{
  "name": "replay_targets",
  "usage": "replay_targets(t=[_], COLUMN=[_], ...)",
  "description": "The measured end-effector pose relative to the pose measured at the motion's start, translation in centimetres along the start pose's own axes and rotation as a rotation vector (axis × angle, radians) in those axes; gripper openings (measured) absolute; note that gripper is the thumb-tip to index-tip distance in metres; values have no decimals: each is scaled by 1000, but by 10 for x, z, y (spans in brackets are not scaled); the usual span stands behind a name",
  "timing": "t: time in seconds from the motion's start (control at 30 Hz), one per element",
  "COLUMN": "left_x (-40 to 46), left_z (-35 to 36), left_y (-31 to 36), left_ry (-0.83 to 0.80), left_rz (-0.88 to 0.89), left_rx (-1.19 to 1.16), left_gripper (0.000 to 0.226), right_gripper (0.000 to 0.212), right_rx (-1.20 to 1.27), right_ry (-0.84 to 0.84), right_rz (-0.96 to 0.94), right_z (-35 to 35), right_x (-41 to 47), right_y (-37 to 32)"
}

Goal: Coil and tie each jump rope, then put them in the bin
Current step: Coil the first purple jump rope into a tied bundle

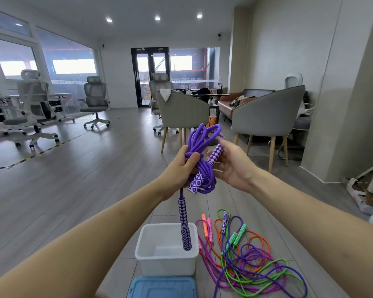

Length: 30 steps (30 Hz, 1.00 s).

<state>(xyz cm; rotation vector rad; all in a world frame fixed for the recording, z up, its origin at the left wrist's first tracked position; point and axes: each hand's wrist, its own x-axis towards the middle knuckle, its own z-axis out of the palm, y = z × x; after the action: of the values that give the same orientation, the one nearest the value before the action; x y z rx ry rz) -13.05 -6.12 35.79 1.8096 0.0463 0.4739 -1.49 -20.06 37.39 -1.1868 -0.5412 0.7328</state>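
Low in the frame, the white bin (pixel 166 250) on the floor holds no rope yet, its blue lid (pixel 162 287) lying below it. To its right sprawls a tangle of loose ropes (pixel 252 259), all uncoiled. At centre, the purple jump rope (pixel 199 166) is bundled, one handle dangling over the bin. The left hand (pixel 181 168) grips the coil; the right hand (pixel 233 166), fingers loosely spread, touches the other handle. By my judgement, tying is unfinished.

Coiled purple rope (pixel 199 166) above white bin (pixel 167 262); tangled ropes (pixel 252 259) on floor beside it.
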Motion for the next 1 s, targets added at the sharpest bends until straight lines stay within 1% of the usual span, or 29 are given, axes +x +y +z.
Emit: replay_targets(t=[0.03, 0.07, 0.1, 0.17, 0.23, 0.27, 0.33, 0.47, 0.63, 0.77, 0.87, 0.93, 1.0], left_x=[-1, -2, -3, -3, -4, -4, -5, -5, -5, -2, 2, 4, 5], left_z=[1, 3, 4, 4, 3, 2, 2, 1, 0, 3, 7, 8, 9], left_y=[1, 3, 3, 3, 2, 1, -2, -4, -4, -8, -9, -9, -9], left_ry=[-24, -47, -66, -89, -103, -109, -121, -115, -101, -105, -43, 13, 63], left_rz=[-4, -5, -4, -7, -22, -28, -32, -53, -90, -119, -136, -140, -139], left_rx=[4, 9, 16, 31, 56, 81, 133, 180, 145, 125, 97, 61, 20], left_gripper=[29, 28, 27, 25, 25, 25, 26, 25, 27, 24, 26, 29, 32], right_gripper=[60, 65, 66, 57, 40, 37, 42, 57, 47, 29, 23, 16, 15], right_rx=[-4, -35, -69, -81, -4, 42, 105, 83, 92, -77, -240, -333, -400], right_ry=[12, 21, 39, 95, 126, 129, 113, 50, -8, 84, 152, 148, 128], right_rz=[8, 10, 2, -38, -98, -123, -137, -126, -226, -375, -507, -557, -563], right_z=[-2, -3, -4, -6, -7, -7, -8, -8, -11, -5, -1, 2, 3], right_x=[1, 1, 1, 1, 2, 2, 1, -4, -2, -2, -1, -1, -1], right_y=[0, 0, 1, 3, 2, 0, -3, -5, -4, 1, 5, 7, 9])
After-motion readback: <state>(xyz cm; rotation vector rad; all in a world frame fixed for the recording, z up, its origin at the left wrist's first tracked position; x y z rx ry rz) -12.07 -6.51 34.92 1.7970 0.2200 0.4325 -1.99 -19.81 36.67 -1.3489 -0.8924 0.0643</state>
